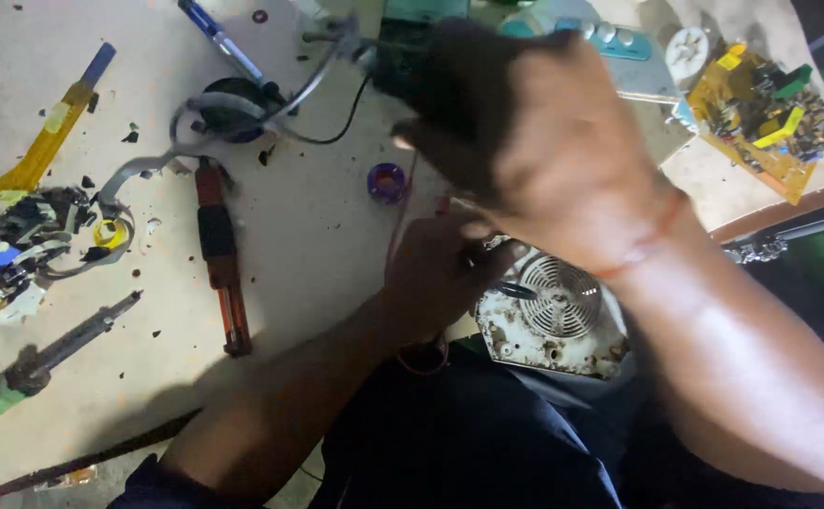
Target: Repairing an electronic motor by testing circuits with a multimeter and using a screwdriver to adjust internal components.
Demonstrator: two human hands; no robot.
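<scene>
My right hand (544, 151) reaches in from the right, a red thread around its wrist. Its fingers are closed on a dark blocky part (407, 71) near the top, from which grey and black cables (242, 108) trail left. My left hand (435, 273) comes from the lower left and is curled around a thin dark tool (517, 291). The tool's tip lies on the round grille of a rusty white metal case (548, 330) at the table's near edge. A red wire (400, 221) runs under the left hand.
On the table lie a green-handled soldering iron (16, 382), a red and black tool (219, 250), a yellow tool (44, 141), a blue pen (223, 42) and a purple spool (388, 182). A yellow circuit board (760, 113) sits top right, loose parts (11, 250) at left.
</scene>
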